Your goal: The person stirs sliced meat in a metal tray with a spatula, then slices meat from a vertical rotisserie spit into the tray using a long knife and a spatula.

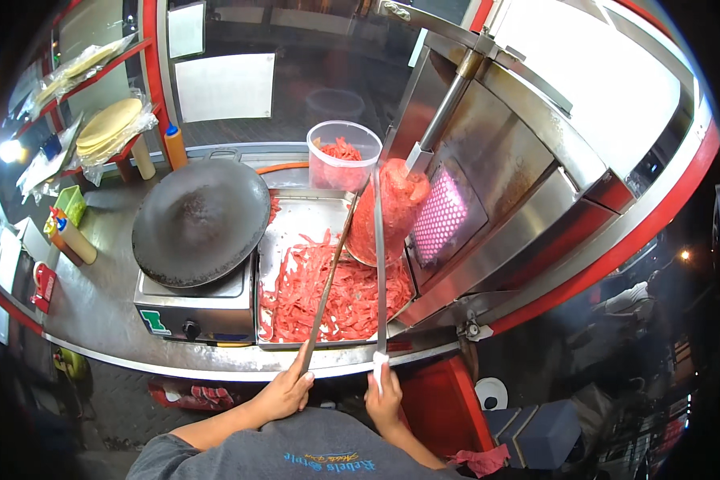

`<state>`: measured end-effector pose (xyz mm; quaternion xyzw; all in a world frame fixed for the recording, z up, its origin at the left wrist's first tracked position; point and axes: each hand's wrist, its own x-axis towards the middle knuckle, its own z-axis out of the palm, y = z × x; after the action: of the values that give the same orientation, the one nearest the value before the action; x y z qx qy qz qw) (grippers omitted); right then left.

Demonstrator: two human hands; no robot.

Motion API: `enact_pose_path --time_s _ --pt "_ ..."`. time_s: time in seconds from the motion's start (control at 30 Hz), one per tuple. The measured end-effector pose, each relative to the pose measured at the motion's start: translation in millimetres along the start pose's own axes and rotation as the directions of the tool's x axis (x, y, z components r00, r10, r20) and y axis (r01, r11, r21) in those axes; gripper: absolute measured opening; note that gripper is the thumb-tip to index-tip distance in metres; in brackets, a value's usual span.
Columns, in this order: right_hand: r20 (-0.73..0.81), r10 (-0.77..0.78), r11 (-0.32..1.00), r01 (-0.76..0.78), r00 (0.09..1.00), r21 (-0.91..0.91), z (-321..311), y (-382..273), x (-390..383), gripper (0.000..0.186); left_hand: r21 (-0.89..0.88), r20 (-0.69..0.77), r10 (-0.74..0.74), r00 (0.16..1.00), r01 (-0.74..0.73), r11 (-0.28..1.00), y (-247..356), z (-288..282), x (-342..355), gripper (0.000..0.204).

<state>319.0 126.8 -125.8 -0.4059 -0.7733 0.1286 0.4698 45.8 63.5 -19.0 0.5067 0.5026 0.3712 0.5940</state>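
In the head view, I take the middle of the picture as the middle of the clock. The left hand [288,392] is near 7 o'clock, its fingers closed around the lower end of a long, thin, brownish tool [328,292], which leans toward 1 o'clock. The right hand [385,394] is at 6 o'clock, its fingers wrapped around the white handle of a long knife [382,276], and the blade points to 12 o'clock. The upper ends of both come close together in front of the red meat mass [402,206]; I cannot tell if they touch it or each other.

This meat is just off the middle, toward 1 o'clock, under a metal rod [450,100]. Beside it, at 2 o'clock, a perforated burner panel [440,210] glows pink. Below the meat, a metal tray [290,222] carries many red meat strips [308,292]. A clear bucket [320,170] with more strips stands at 12 o'clock. At 9 o'clock, a dark domed pan [200,220] sits over a stove [196,314]. Round flatbreads [108,128] lie on a shelf at 10 o'clock.
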Motion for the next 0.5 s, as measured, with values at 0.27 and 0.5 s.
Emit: enact_pose_path --time_s 0.27,0.5 --pt "0.028 0.018 1.0 -0.018 0.999 -0.001 2.3 -25.3 79.1 0.056 0.079 -0.075 0.01 0.997 -0.004 0.997 -1.1 7.4 14.5 0.075" --pt "0.074 0.08 0.995 -0.076 0.994 -0.056 -28.7 -17.5 -25.5 0.058 -0.03 -0.048 0.038 0.998 -0.04 0.999 -3.5 2.8 37.4 0.076"
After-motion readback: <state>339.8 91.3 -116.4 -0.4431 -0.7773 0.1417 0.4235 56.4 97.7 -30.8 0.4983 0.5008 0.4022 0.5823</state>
